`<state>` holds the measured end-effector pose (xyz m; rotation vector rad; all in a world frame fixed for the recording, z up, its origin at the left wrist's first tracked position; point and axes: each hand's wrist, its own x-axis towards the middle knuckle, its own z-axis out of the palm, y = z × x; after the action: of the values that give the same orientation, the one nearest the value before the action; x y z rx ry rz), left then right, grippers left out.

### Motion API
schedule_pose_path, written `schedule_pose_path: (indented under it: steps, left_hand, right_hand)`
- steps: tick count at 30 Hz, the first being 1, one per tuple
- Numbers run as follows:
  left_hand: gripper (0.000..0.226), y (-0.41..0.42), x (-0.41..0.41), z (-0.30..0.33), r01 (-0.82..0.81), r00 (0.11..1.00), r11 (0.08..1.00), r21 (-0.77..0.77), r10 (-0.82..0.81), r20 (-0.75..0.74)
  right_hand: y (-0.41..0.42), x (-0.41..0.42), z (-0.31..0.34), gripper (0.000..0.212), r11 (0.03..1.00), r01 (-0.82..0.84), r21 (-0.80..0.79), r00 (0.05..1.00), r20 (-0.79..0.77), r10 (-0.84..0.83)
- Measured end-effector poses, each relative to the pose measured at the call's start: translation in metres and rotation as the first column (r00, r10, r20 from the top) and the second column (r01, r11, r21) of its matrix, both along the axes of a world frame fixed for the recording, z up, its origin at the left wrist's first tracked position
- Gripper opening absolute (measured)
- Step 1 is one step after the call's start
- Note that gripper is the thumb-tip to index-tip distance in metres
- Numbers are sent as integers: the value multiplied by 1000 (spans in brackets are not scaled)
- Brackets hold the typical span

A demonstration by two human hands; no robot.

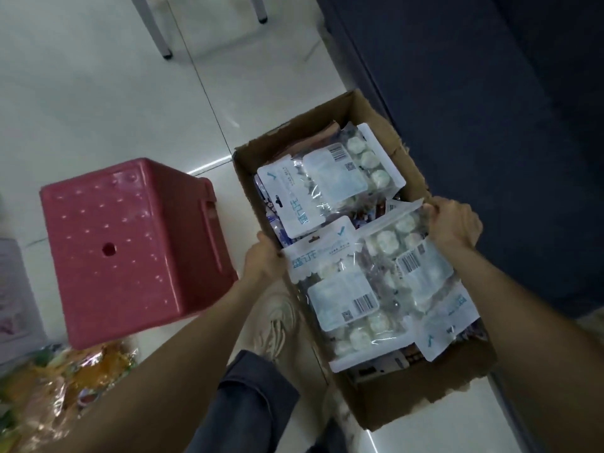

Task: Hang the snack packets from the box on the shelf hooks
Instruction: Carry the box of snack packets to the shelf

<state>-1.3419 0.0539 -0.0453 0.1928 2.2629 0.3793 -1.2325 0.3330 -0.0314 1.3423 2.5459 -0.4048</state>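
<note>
An open cardboard box [408,407] sits on the pale tiled floor, filled with clear and white snack packets [330,184] holding round white pieces. My left hand [263,261] grips the box's left wall near a packet's header. My right hand [452,223] curls over the right wall, its fingers at the top edge of another packet [415,256]. No shelf hooks are in view.
A pink plastic stool [130,243] stands left of the box. Colourful wrapped snack bags [58,387] lie at the lower left. A dark blue cabinet or wall [506,125] rises right of the box. Grey metal legs [163,37] stand at the top. My own leg and shoe [271,322] are between stool and box.
</note>
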Motion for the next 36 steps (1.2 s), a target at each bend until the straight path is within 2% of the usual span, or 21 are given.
schedule_pose_path:
  steps: [3, 7, 12, 15, 17, 19, 21, 23, 26, 30, 32, 36]
  left_hand:
    - [43, 13, -22, -12, -27, 999, 1000, 10, 27, 29]
    - [43, 33, -48, 3, -113, 994, 994, 15, 112, 17]
    - [47, 55, -83, 19, -209, 977, 968, 142, 214, -20]
    - [65, 64, -96, 16, -371, 922, 897, 240, 326, 207]
    - [80, 68, -108, 14, -398, 891, 899, 182, 331, 311]
    - [89, 68, -119, 22, -288, 909, 953, 91, 242, 340]
    - [70, 68, -124, 44, -39, 949, 999, 16, 32, 315]
    - [52, 68, -127, 67, 185, 965, 982, -31, -175, 197]
    - [50, 66, -125, 105, 213, 976, 974, 84, -216, 30]
    - [36, 68, -110, 166, 187, 978, 959, 211, -161, -136]
    - [32, 71, -102, 198, 249, 955, 944, 219, -201, -220]
    - [31, 68, -95, 233, 453, 859, 888, 80, -411, -305]
  right_hand:
    - [16, -26, -10, 26, 999, -5, 42, 1000, -18, 5]
    - [30, -64, -8, 26, 1000, 23, 15, 997, -68, -22]
    - [40, -102, -13, 31, 966, 240, -101, 957, -145, -253]
    - [38, -116, -14, 36, 931, 264, -253, 942, -139, -305]
    - [37, -117, -13, 41, 909, 246, -337, 949, -109, -297]
    - [34, -114, -7, 46, 921, 196, -336, 968, -85, -237]
    - [29, -108, 7, 48, 940, 124, -318, 981, -103, -164]
    - [18, -103, 30, 44, 949, 50, -311, 989, -119, -91]
    - [-2, -89, 70, 37, 964, -144, -226, 980, -166, 108]
    - [-28, -69, 129, 31, 919, -362, -154, 905, -295, 307]
    - [-36, -62, 157, 27, 906, -395, -155, 897, -279, 343]
    - [-47, -51, 191, 23, 906, -382, -182, 919, -175, 353]
